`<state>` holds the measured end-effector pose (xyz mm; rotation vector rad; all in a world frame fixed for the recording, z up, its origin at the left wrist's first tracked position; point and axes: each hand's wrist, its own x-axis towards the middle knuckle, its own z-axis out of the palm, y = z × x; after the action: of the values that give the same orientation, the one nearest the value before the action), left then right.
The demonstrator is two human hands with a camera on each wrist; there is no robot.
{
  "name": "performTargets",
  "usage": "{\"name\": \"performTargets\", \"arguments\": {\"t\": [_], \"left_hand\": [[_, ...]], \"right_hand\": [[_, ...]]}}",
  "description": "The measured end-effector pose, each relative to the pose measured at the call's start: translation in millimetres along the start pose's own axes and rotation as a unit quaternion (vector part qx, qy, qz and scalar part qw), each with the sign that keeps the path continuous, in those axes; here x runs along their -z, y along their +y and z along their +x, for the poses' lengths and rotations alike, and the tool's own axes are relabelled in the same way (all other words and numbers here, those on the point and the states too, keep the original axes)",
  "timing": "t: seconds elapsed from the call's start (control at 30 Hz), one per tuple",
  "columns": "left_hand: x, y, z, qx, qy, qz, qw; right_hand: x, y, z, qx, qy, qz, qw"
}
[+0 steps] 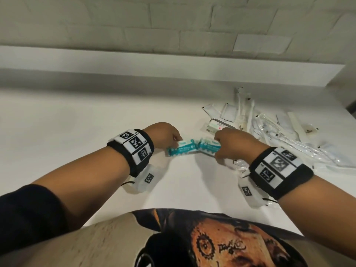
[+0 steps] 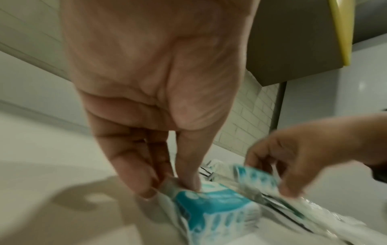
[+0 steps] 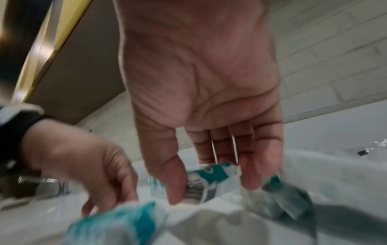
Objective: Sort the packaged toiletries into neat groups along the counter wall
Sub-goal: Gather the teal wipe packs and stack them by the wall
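Two teal-and-white packets lie end to end on the white counter [image 1: 96,116]. My left hand [image 1: 176,139] pinches the outer end of the left teal packet [image 1: 180,149]; in the left wrist view its fingertips [image 2: 189,185] press into that packet's crimped end [image 2: 213,208]. My right hand [image 1: 218,149] grips the right teal packet [image 1: 208,146], thumb below and fingers above. In the right wrist view that packet [image 3: 209,180] sits between the thumb and the fingers. The inner ends of the two packets touch.
A loose pile of clear-wrapped toiletries [image 1: 273,130] spreads at the right: wrapped toothbrushes [image 1: 243,105], a comb [image 1: 270,123], flat sachets [image 1: 228,111] and a small white box [image 1: 215,125]. A raised white ledge [image 1: 134,60] runs along the brick wall behind.
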<state>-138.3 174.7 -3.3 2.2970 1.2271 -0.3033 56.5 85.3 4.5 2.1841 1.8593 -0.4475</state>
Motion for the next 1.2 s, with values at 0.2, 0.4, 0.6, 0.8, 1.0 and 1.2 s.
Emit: {"name": "performTargets", "arguments": {"t": [0.2,0.4,0.6,0.8,1.0,1.2], "left_hand": [[-20,5,-3,-0.031,0.002,-0.037,0.999],[-21,3,-4,0.005,0.034,0.002,0.999],[-22,5,-6,-0.003,0.053,0.003,0.999],[-22,18,-1,-0.079,0.05,-0.017,0.995],[-20,17,6,-0.052,0.03,-0.016,0.998],[-17,8,6,0.009,0.092,-0.058,0.994]], "right_hand": [[11,-12,11,0.056,0.075,0.03,0.995],[-9,-21,25,0.067,0.006,0.038,0.997],[6,-11,20,0.061,0.044,0.07,0.995],[14,17,28,-0.027,0.122,0.031,0.992],[13,22,31,-0.027,0.171,-0.045,0.984],[27,-12,25,0.045,-0.019,0.197,0.979]]}}
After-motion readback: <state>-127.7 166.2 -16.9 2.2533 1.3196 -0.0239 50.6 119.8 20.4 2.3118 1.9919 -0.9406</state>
